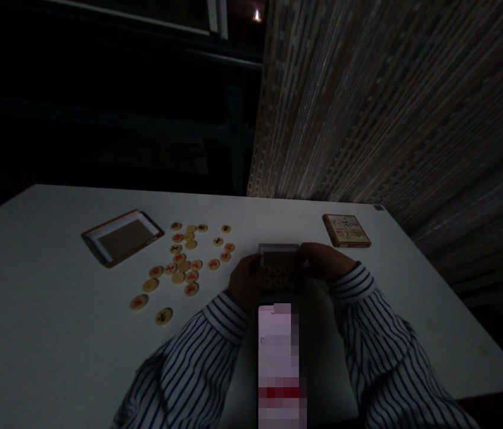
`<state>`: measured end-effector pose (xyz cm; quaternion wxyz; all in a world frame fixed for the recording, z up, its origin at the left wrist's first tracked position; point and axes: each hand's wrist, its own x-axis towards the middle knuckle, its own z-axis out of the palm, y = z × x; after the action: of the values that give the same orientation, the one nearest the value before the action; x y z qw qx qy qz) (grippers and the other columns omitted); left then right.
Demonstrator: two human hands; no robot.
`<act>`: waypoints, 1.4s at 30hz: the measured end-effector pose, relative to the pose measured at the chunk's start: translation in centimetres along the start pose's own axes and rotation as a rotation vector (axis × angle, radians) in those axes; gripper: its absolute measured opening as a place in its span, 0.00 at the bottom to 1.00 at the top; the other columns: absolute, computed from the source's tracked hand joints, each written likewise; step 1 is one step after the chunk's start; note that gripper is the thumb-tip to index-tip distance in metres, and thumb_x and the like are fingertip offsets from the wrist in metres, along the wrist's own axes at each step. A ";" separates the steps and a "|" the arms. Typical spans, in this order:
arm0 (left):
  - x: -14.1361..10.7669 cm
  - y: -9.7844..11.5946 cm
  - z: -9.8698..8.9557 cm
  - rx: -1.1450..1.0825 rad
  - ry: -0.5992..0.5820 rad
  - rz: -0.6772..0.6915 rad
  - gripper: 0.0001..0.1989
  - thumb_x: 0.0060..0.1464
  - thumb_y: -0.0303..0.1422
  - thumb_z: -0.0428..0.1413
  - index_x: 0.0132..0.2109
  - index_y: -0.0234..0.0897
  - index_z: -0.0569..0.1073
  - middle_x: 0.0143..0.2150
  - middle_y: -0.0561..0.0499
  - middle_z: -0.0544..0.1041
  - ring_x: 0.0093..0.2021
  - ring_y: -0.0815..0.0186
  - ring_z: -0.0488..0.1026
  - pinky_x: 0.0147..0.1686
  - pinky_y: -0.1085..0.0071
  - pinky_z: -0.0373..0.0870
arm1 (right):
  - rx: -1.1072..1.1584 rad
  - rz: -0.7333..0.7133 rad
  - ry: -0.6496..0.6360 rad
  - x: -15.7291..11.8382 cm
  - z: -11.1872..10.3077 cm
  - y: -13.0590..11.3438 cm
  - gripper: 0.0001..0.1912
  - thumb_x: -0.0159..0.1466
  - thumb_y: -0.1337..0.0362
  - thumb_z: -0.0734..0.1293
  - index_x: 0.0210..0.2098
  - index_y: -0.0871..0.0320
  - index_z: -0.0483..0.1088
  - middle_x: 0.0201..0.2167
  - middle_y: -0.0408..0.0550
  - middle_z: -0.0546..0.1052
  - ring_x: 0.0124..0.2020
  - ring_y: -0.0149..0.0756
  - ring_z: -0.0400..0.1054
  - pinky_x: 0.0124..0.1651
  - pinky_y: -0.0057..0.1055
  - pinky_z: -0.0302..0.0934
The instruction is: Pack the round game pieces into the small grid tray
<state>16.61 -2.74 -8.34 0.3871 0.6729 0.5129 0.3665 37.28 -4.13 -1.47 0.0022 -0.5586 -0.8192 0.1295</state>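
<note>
Both my hands are at a small open box [278,247] with several round pieces [278,280] lying in rows in its near part. My left hand [246,281] grips the box's left side, its fingers closed and partly in shadow. On the right side, my right hand [325,261] has its fingertips closed at the box's edge. More round wooden pieces [179,258], some with red or black characters and some blank, lie scattered on the white table [77,333] to the left. Just below the box is a lit phone [278,357].
An open, shallow tray [122,238] lies at the back left. A closed box with a printed lid [347,230] sits at the back right. Behind the table hangs a striped curtain [344,101]. The scene is dark.
</note>
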 end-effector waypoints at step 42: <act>0.1 -0.4 0.1 0.082 0.015 0.062 0.14 0.48 0.33 0.51 0.43 0.35 0.70 0.40 0.46 0.74 0.39 0.63 0.72 0.39 0.64 0.70 | -0.015 0.084 -0.045 -0.1 0.0 -0.4 0.11 0.52 0.65 0.65 0.35 0.58 0.71 0.33 0.50 0.75 0.35 0.37 0.69 0.33 0.28 0.60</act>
<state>16.57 -2.61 -8.75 0.3439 0.7010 0.5093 0.3618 36.97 -4.39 -1.36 -0.0258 -0.5896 -0.7958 0.1357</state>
